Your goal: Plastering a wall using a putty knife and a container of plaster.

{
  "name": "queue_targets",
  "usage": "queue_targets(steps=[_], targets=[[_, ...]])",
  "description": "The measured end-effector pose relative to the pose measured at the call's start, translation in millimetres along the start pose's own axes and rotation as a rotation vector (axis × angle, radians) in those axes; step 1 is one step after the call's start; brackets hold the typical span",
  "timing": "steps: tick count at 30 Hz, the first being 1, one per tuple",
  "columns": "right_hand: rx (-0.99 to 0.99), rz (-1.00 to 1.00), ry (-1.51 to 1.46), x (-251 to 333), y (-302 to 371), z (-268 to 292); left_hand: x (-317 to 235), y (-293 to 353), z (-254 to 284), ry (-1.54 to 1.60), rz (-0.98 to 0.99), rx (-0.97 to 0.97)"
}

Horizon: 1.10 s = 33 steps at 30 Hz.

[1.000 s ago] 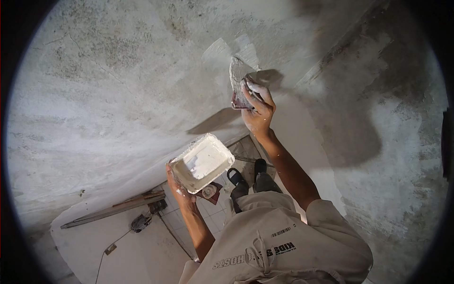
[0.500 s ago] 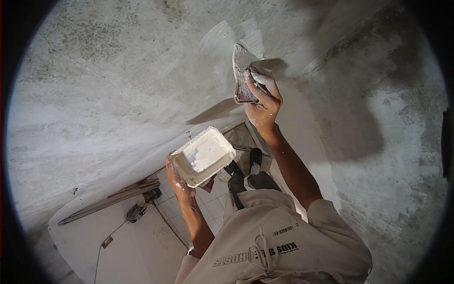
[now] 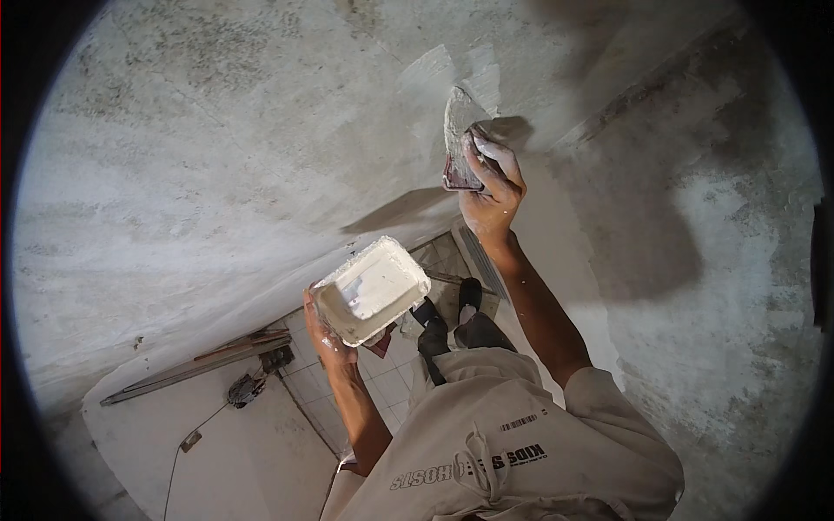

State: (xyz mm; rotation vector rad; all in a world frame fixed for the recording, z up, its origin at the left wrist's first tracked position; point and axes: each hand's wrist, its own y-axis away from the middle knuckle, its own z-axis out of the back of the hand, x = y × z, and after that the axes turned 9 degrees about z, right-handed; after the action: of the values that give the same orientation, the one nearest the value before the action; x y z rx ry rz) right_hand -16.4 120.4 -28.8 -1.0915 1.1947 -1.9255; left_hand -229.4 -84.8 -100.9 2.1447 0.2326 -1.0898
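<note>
My right hand (image 3: 493, 178) is closed round a putty knife (image 3: 463, 122), its wide blade caked with pale putty and its lower edge dark red. The blade is at the grey wall (image 3: 261, 130), just below fresh whitish strokes (image 3: 434, 69); whether its edge touches is hard to tell. My left hand (image 3: 328, 334) grips one end of a shallow rectangular tub (image 3: 373, 291), tilted so its inside shows. White putty coats its rim and floor. A dark red corner of something (image 3: 380, 345) shows beneath the tub, mostly hidden.
A second patchy wall (image 3: 730, 260) meets the first at a corner on the right. Lower left, a pale board or tabletop (image 3: 234, 443) bears long strips (image 3: 195, 369) and a dark, corded object (image 3: 246, 391). My feet (image 3: 469, 293) are above a tiled floor (image 3: 382, 382).
My right hand and the putty knife appear slightly farther right and lower in the picture, while the wall strokes also shift right with the view. The tub stays in my left hand, nearly unmoved.
</note>
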Motion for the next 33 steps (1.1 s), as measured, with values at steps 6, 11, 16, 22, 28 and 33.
queue_targets(steps=[6,11,16,22,28,33], targets=[[-0.006,0.008,-0.01,-7,4,0,4,-2,6,-0.03,-0.069,-0.014],[-0.047,0.045,-0.023,-7,1,-1,1,1,-1,-0.036,-0.068,-0.044],[-0.033,0.037,-0.01,-1,-2,0,-5,2,-7,-0.001,-0.011,-0.024],[-0.03,0.041,-0.033,-1,-1,-1,-2,1,-7,0.01,-0.035,-0.009],[-0.022,0.039,-0.052,-1,-1,-3,-4,0,-5,0.015,0.015,0.015],[-0.009,0.041,-0.053,-1,-2,-5,4,1,3,-0.056,-0.103,0.015]])
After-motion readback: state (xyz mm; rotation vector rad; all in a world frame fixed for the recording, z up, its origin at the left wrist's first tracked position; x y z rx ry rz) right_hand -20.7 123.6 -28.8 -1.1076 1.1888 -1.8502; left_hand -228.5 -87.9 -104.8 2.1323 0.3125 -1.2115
